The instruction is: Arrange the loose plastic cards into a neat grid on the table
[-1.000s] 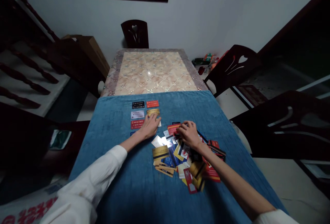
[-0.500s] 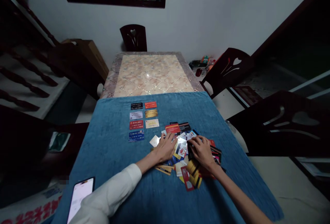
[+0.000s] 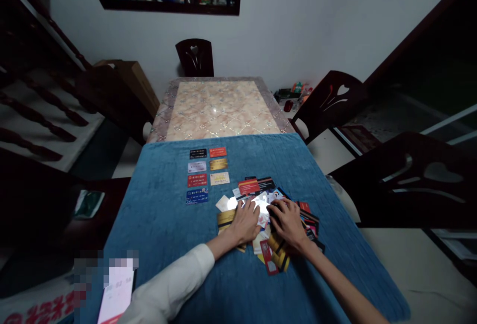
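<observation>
A loose pile of plastic cards (image 3: 272,200) in red, gold, blue, black and white lies on a blue cloth (image 3: 167,214) over the table. My left hand (image 3: 246,222) rests palm down on the pile's left part, fingers spread over the cards. Beside it, my right hand (image 3: 288,222) lies on the pile's right part with fingers curled onto the cards. To the upper left, several cards (image 3: 206,174) sit face up in two neat columns, apart from both hands.
The bare marble tabletop (image 3: 219,108) extends beyond the cloth. Dark wooden chairs stand at the far end (image 3: 196,57) and on the right (image 3: 331,100). A lit phone (image 3: 117,289) lies at the lower left. A cardboard box (image 3: 130,80) stands left of the table.
My left hand left the sorted columns, where a pale card now lies, and came back onto the pile. My right hand shifted nearer on the pile. The view tilted slightly.
</observation>
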Available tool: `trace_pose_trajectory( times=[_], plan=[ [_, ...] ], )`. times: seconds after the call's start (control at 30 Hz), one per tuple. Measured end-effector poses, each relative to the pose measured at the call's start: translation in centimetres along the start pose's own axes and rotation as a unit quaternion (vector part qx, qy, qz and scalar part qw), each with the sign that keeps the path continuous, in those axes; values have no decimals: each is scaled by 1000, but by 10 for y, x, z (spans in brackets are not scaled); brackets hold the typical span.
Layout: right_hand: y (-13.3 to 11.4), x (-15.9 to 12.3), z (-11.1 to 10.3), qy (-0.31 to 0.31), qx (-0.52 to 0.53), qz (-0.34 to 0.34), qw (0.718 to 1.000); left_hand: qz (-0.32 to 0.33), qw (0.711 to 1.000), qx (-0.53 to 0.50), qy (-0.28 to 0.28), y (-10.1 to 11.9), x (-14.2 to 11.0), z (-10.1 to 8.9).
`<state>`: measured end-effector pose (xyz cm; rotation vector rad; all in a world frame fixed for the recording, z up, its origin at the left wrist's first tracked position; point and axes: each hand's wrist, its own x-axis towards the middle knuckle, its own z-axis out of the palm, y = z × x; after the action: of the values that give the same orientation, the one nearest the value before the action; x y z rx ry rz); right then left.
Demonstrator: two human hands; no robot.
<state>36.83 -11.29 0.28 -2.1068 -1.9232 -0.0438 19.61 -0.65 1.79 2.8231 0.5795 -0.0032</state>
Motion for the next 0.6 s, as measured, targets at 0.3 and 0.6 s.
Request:
trace_pose_trajectory(
  times=[0.3, 0.6],
  plan=[
    [-5, 15, 0, -62, -9, -42, 997, -31, 999, -5, 15, 7, -2, 6],
    [-6, 18, -3, -104, -1, -66, 992, -65, 998, 20, 13, 12, -4, 4]
  ],
)
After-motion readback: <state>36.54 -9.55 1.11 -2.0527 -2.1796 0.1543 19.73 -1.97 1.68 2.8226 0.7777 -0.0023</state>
